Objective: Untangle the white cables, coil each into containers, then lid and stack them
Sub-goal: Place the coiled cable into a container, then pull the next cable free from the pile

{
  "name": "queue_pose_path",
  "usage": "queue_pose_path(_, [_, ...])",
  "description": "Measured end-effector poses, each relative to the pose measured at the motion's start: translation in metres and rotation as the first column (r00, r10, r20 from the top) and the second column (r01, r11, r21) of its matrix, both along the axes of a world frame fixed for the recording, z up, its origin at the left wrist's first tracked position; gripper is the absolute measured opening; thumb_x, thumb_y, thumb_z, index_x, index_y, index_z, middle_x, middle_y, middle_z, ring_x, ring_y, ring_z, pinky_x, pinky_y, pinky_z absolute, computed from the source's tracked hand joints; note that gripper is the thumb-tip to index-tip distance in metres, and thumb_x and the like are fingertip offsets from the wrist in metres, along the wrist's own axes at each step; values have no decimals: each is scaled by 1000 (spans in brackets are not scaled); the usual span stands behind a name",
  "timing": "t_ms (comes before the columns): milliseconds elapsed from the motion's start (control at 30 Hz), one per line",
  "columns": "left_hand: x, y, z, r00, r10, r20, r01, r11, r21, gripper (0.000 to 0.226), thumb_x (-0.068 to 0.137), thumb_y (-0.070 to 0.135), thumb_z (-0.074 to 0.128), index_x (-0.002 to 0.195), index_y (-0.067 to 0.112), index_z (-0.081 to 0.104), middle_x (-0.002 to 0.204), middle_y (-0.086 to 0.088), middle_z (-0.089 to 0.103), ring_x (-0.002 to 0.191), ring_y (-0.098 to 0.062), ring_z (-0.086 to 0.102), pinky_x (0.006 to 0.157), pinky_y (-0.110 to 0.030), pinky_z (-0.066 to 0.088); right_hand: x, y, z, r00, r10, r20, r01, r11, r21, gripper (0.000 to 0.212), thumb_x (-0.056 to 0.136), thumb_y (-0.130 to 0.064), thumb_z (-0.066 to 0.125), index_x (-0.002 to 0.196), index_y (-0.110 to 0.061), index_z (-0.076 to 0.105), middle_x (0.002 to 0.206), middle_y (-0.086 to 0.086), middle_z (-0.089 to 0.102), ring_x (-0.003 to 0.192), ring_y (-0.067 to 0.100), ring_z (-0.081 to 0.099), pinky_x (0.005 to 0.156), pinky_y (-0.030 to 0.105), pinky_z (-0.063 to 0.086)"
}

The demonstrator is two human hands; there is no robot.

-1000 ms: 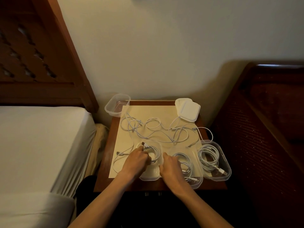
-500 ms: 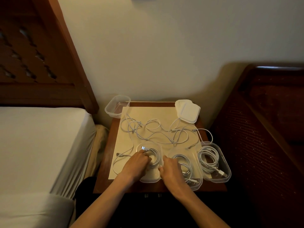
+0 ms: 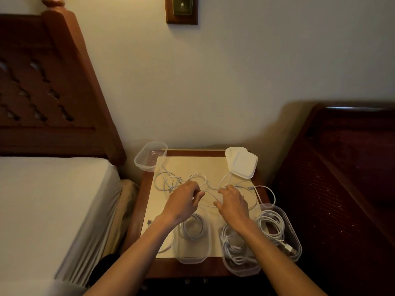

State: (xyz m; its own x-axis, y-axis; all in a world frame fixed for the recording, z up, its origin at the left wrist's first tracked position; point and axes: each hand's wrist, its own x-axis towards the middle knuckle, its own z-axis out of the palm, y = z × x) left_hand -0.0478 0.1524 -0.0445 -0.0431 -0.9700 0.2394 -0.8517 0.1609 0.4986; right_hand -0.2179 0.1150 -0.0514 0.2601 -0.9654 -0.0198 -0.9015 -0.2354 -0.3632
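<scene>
Hands over tangled cables (image 3: 205,184), left (image 3: 183,199) curled pinching a strand, right (image 3: 232,199) spread, released.

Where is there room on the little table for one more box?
Bare mat lies between the empty container and the lids. Another strip runs along the mat's left edge. The middle is crowded with loose cables; the front holds three filled containers.

Clear containers (image 3: 193,242): four, three holding coiled cable. Lids (image 3: 242,164): one stack. Hands (image 3: 183,199): two.
</scene>
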Motion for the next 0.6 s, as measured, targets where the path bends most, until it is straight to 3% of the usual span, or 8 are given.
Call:
queue_pose_path(67, [-3, -11, 0, 1000, -22, 15, 22, 1000, 19, 6, 95, 24, 57, 97, 19, 60, 96, 5, 59, 86, -15, 57, 72, -30, 45, -1, -14, -4, 999, 25, -33, -22, 997, 69, 25, 87, -34, 67, 104, -17, 72, 111, 5, 66, 107, 26, 61, 83, 37, 52])
queue_pose_path(167, [3, -26, -2, 999, 45, 11, -46, 997, 58, 16, 94, 22, 59, 109, 21, 62, 108, 4, 62, 92, -14, 59, 79, -31, 49, -2, -26, -7, 998, 64, 4, -64, 991, 114, 16, 87, -29, 65, 85, -16, 75, 92, 7, 71, 91, 26, 67, 73, 35, 53])
queue_pose_path(233, [11, -36, -6, 997, 74, 14, -74, 994, 85, 23, 93, 20, 60, 116, 22, 61, 116, 4, 61, 99, -15, 59, 83, -30, 50, -2, -33, -8, 997, 67, 43, -72, 990, 123, 17, 90, -29, 61, 85, -16, 72, 91, 7, 70, 88, 27, 65, 72, 36, 52])
queue_pose_path(367, [9, -50, -14, 995, -94, 34, 87, 980, 179, 42, 92, 4, 56, 130, 22, 55, 136, 5, 55, 122, -15, 53, 103, -31, 43, -1, -40, -11, 985, 73, 157, -94, 987, 131, 17, 94, -32, 54, 91, -21, 67, 90, 6, 69, 85, 26, 64, 74, 43, 55])
queue_pose_path(500, [24, -68, -22, 995, 90, -41, -89, 996, 26, 24, 94, 12, 56, 114, 22, 64, 114, 5, 65, 102, -14, 61, 87, -29, 51, -4, -50, -19, 983, 82, 167, -106, 984, 141, 17, 93, -34, 55, 88, -22, 65, 86, 2, 69, 82, 25, 64, 72, 44, 55])
queue_pose_path(600, [46, -84, -19, 959, 282, 1, -280, 953, -114, 11, 93, 20, 57, 101, 21, 66, 101, 5, 66, 89, -12, 61, 73, -25, 51, 4, -56, -16, 986, 77, 149, -94, 990, 105, 15, 87, -39, 59, 96, -29, 65, 92, -9, 66, 88, 17, 63, 71, 33, 52])
